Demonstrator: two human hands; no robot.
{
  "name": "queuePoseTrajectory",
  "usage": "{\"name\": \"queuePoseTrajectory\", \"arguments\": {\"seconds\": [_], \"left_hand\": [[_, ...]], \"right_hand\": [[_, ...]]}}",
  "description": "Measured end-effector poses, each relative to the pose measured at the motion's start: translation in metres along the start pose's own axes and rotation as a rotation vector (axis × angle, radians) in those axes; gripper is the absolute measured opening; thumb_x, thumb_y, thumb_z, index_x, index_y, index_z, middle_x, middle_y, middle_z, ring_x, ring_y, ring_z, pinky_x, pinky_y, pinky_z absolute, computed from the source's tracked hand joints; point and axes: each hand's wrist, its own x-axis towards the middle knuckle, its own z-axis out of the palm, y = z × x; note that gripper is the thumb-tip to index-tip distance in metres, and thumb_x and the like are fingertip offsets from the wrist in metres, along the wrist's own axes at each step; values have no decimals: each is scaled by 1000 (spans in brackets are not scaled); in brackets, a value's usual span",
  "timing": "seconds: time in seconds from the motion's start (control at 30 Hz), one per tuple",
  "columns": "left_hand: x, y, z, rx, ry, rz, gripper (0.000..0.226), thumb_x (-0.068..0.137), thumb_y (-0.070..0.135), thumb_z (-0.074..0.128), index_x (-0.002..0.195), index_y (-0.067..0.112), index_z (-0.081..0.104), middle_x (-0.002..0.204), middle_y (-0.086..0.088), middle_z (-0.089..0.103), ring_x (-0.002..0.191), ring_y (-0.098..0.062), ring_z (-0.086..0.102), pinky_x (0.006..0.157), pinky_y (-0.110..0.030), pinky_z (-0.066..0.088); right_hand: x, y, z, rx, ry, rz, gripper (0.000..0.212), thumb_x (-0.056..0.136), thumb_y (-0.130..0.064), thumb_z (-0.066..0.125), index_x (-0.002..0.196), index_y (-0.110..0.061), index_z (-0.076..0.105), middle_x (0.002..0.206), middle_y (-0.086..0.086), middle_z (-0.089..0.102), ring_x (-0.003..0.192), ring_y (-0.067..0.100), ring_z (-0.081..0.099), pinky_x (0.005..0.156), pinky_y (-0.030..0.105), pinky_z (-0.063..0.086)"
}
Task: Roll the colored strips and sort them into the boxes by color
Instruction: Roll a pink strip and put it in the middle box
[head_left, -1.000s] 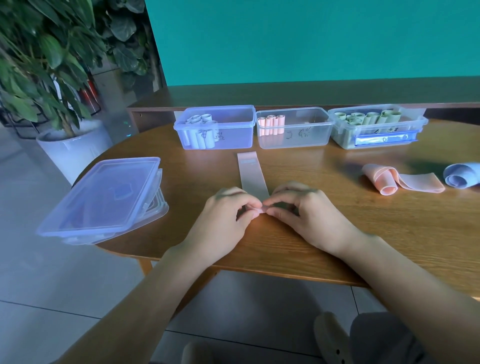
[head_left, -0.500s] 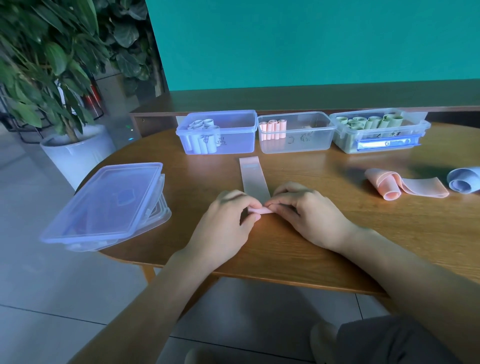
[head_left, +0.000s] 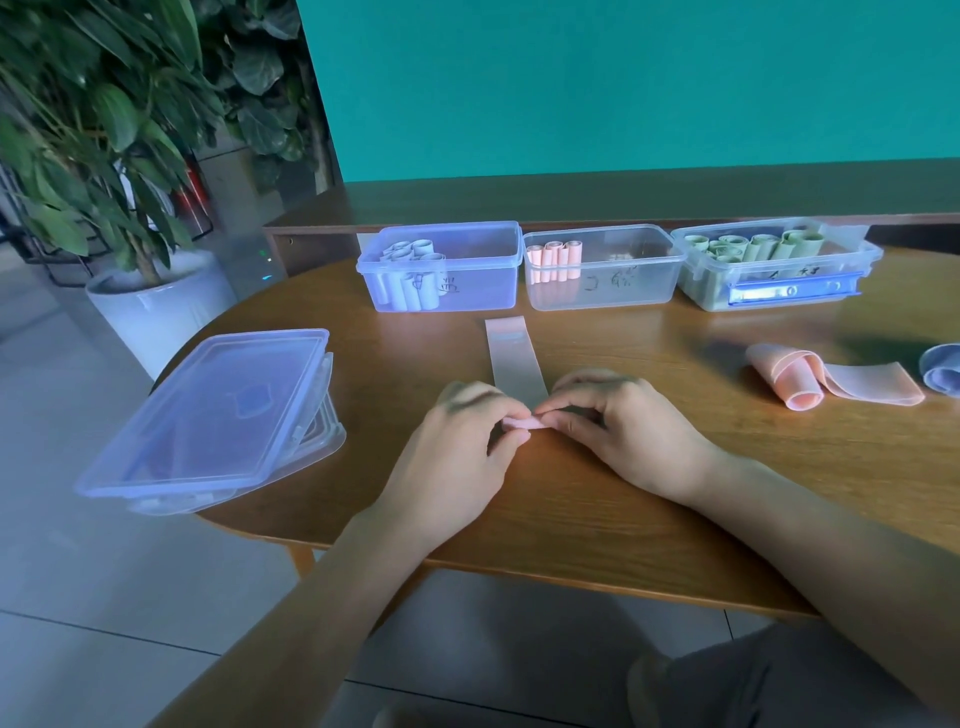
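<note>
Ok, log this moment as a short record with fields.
activity: rolling the near end of a pink strip
left hand: pinches the roll's left end
right hand: pinches its right end
boxes, left to right: blue box, pink box, green box, all open
waiting: loose pink strips, blue strip
aside: stacked lids
</note>
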Motion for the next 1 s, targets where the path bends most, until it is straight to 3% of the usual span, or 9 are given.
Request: {"name": "queuePoseTrajectory", "arguments": {"seconds": [0.1, 0.2, 0.3, 0.4, 0.57, 0.77, 1.0], "left_hand": [[4, -4, 2, -2, -14, -11, 20, 99, 33, 58, 116, 30, 68, 115, 15, 62, 106, -1, 47, 86, -12, 34], [7, -6, 3, -16, -29, -34, 21, 100, 35, 57, 118, 32, 67, 117, 16, 60, 106, -1, 46, 81, -6, 30], [11, -7, 5, -11, -45, -40, 23, 100, 36, 55, 120, 31, 67, 118, 15, 60, 108, -2, 46, 88, -16, 38], [13, -7, 4, -8, -28, -31, 26, 99, 34, 58, 122, 27, 67, 120, 13, 59, 112, -5, 48, 95, -24, 42], [16, -9, 5, -4, -13, 8, 18, 99, 32, 59, 113, 30, 70, 111, 16, 60, 106, -3, 48, 90, -26, 47], [21, -14, 8, 6, -23, -24, 23, 99, 31, 59, 120, 29, 68, 118, 14, 63, 111, -7, 49, 94, -28, 47], [20, -14, 8, 55, 10, 15, 25, 99, 34, 58, 121, 29, 67, 121, 14, 60, 115, -3, 47, 92, -15, 37]], "right_hand": [[1, 1, 0, -16, 0, -6, 21, 100, -36, 59, 114, -35, 74, 108, -19, 62, 99, 3, 61, 81, 35, 56], [2, 3, -1, -13, 7, -11, 25, 97, -39, 61, 118, -33, 74, 111, -18, 62, 99, 3, 61, 82, 25, 52], [5, 5, -1, -13, 2, -18, 20, 96, -30, 67, 115, -31, 75, 108, -17, 64, 96, 3, 61, 80, 20, 48], [9, 8, -1, -28, -2, -23, 19, 99, -31, 63, 114, -32, 76, 106, -18, 65, 97, 3, 62, 82, 28, 54], [12, 11, 0, -52, -4, -27, 20, 102, -34, 59, 113, -34, 75, 107, -19, 62, 97, 4, 61, 80, 38, 56], [11, 11, 0, -78, 30, -61, 19, 100, -32, 63, 115, -32, 74, 110, -17, 61, 99, 4, 61, 82, 35, 56], [16, 14, 0, -102, 4, -27, 20, 101, -32, 61, 117, -32, 73, 115, -18, 61, 101, 4, 60, 83, 34, 55]]}}
